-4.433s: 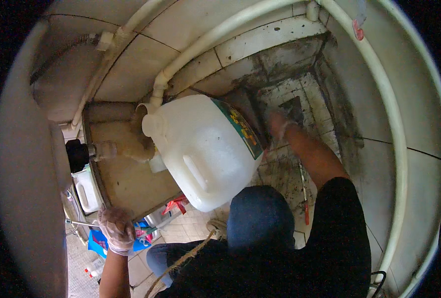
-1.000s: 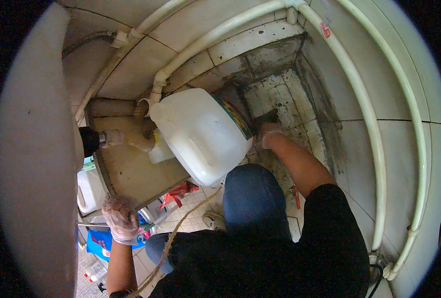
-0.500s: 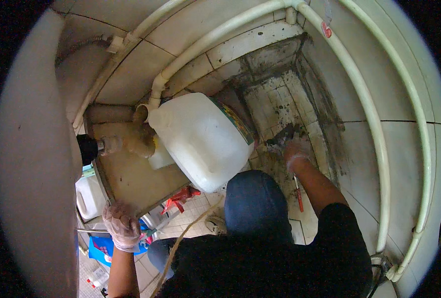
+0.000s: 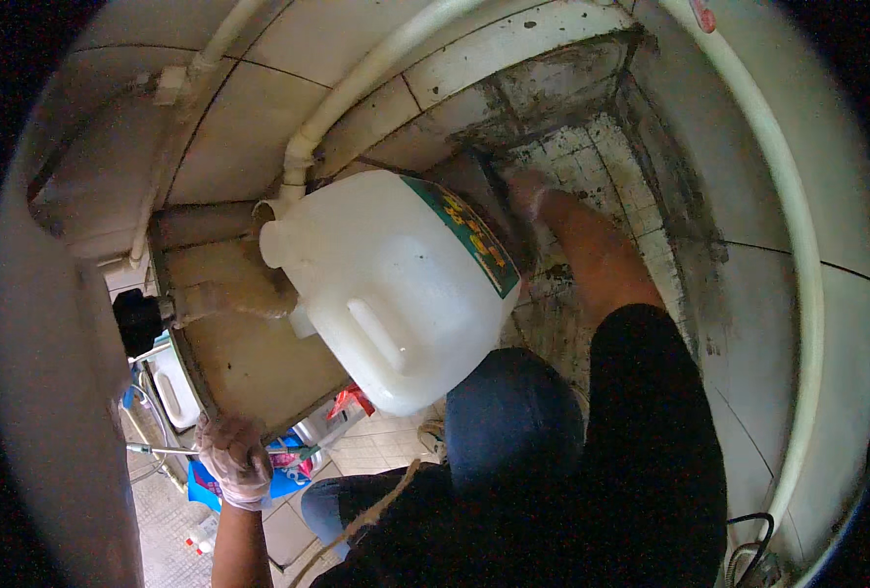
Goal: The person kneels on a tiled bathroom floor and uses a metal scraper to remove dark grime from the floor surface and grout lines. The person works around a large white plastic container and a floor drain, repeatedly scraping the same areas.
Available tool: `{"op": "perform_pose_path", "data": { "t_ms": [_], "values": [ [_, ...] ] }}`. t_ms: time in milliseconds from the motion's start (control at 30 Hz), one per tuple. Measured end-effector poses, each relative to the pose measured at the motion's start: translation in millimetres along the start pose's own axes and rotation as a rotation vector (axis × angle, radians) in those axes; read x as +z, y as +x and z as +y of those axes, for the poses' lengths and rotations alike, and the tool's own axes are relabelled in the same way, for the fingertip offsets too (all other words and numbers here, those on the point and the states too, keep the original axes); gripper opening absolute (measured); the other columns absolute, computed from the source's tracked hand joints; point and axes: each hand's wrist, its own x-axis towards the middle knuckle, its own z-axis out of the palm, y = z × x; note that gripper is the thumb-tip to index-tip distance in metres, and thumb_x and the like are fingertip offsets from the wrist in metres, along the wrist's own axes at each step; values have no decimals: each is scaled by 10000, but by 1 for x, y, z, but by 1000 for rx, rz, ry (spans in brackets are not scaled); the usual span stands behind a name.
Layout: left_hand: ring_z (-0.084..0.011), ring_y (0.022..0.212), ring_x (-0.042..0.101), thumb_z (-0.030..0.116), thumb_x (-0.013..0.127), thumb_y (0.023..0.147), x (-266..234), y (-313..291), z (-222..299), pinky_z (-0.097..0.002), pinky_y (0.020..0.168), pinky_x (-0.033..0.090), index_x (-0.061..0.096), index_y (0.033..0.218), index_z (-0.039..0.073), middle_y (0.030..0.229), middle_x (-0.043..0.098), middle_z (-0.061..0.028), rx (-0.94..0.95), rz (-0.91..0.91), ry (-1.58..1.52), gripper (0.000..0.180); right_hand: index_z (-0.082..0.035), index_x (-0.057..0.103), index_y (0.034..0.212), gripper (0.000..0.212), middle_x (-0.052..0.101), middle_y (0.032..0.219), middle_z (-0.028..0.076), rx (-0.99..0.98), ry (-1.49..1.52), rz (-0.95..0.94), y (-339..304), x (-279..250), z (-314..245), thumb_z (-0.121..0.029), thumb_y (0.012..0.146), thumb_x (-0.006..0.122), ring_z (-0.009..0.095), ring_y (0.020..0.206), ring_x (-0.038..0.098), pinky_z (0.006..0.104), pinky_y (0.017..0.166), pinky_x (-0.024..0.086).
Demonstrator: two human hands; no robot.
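My left hand (image 4: 236, 466), in a clear thin glove, is wrapped over the near corner of a tan shallow basin-like surface (image 4: 259, 377). A thin metal tube passes beside that hand. My right hand (image 4: 528, 193), also gloved, reaches to the dark-smeared foot of the tiled wall at the back. Its fingers are blurred and dim, and whatever they hold cannot be made out. Between my arms stands a big white plastic jug (image 4: 396, 284) with a moulded handle and a green label, tilted, its neck toward the pipe end. My right forearm passes beside the jug.
Pale pipes (image 4: 763, 147) run along the tiled walls. A black-ended pipe fitting (image 4: 141, 321) juts over the tan surface at left. Below it are a white container (image 4: 173, 387), a red plastic piece (image 4: 354, 400) and a blue packet (image 4: 202, 485). My knee (image 4: 513, 412) is near the jug.
My right hand has moved from the tiled floor leftward and away from me, to the back wall's foot. The view has shifted somewhat. My left hand stays at the corner.
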Motion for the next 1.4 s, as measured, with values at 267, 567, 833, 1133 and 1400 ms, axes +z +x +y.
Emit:
{"op": "perform_pose_path", "data": {
  "t_ms": [267, 567, 833, 1133, 1400],
  "values": [
    [-315, 1033, 616, 161, 607, 844, 8, 18, 5, -552, 928, 452, 623, 961, 168, 1044, 664, -68, 64, 68, -29, 119, -8, 661, 1200, 338, 695, 1097, 234, -25, 258, -64, -52, 5, 6, -178, 916, 593, 388, 992, 680, 473, 911, 541],
    [-325, 1016, 613, 147, 622, 808, -21, 13, 8, -565, 920, 449, 626, 982, 154, 1034, 665, -77, 85, 80, -58, 175, 9, 696, 1065, 251, 693, 1048, 251, -86, 55, 95, -156, 42, -22, -119, 941, 519, 398, 984, 666, 467, 901, 536],
    [-326, 1010, 618, 191, 589, 810, -43, 5, 14, -548, 916, 451, 640, 954, 146, 1007, 668, -80, 63, 76, -56, 160, -6, 671, 1203, 364, 688, 1130, 232, -20, 114, -39, -206, 35, -43, -221, 940, 543, 400, 1140, 621, 473, 964, 514],
    [-318, 993, 624, 211, 587, 819, -38, 3, 6, -538, 895, 450, 622, 923, 154, 969, 659, -65, 39, -65, -32, 124, -78, 584, 1358, 456, 606, 1348, 176, 110, 95, 210, -116, -20, -16, -268, 944, 577, 368, 1289, 547, 531, 1076, 414],
    [-424, 1007, 602, 217, 564, 860, -3, 7, -13, -584, 915, 460, 647, 1003, 86, 1027, 656, -174, 94, -4, -59, 211, -151, 496, 1487, 549, 552, 1485, 124, 111, -154, -11, -54, -52, -9, -310, 969, 580, 335, 1361, 525, 585, 1141, 339]
  ]
}}
